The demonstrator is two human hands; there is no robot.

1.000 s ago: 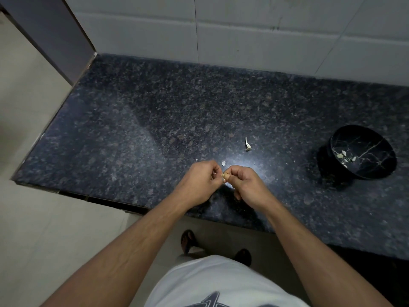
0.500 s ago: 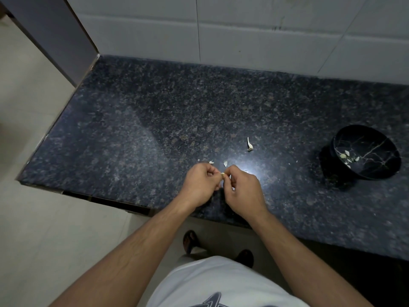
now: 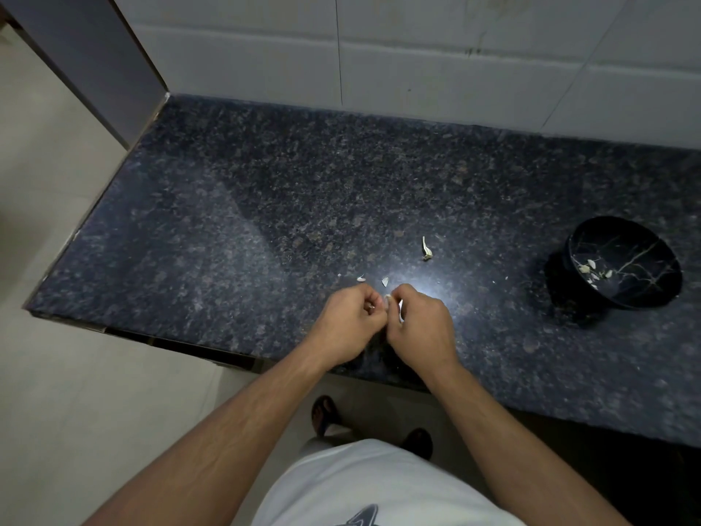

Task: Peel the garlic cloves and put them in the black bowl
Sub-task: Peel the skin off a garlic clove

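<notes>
Head view: left hand (image 3: pixel 351 318) and right hand (image 3: pixel 419 324) pinch a small, light, probably slippery garlic clove (image 3: pixel 387 298) by its ends.

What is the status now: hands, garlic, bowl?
Left hand and right hand both pinch one clove. Bowl at right holds some pieces. Skin scraps on counter, nothing blocking.

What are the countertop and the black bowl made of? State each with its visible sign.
Countertop: likely polished granite, given the dark speckled grain and the glossy glare patch.
Black bowl: glossy black with pale marble-like veins inside; ceramic or melamine, the look leaves it open.
</notes>
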